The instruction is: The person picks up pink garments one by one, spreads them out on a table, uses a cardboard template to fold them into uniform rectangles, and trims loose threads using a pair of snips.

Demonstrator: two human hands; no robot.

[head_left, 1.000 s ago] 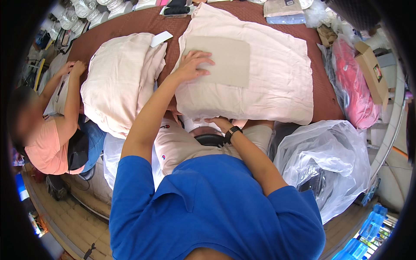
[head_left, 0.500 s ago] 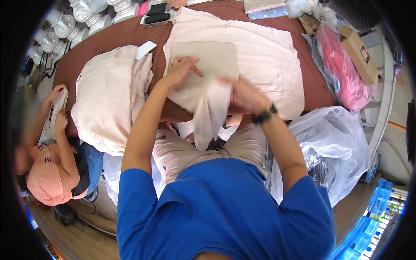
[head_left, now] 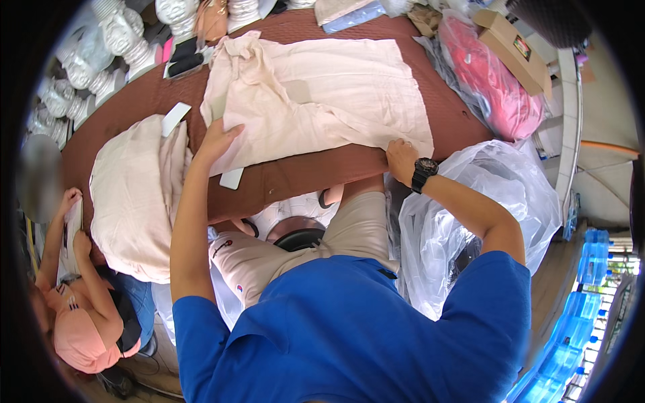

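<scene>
A pale pink garment point(head_left: 349, 74) lies spread on the table, one part turned over toward its left half. Parts of a grey-beige flat board point(head_left: 297, 89) show between its layers. My left hand point(head_left: 220, 141) rests on the garment's near left edge, thumb apart from the fingers, nothing gripped. At the near right corner, my right hand point(head_left: 402, 161), below a black watch, has its fingers closed on the cloth's edge. A white card point(head_left: 232, 178) sticks out under the near edge, close to my left hand.
A pile of pale pink garments point(head_left: 131, 195) stands on the left with another white card point(head_left: 175, 119) on it. Clear plastic bags point(head_left: 463, 215) bulge at the right. A bagged pink bundle point(head_left: 487, 74) and cardboard box point(head_left: 514, 50) lie far right. A co-worker point(head_left: 84, 322) handles cloth at left.
The loose cloth near my right hand now lies over the board, covering most of it. My left hand left the board for the near left edge; my right moved to the near right corner.
</scene>
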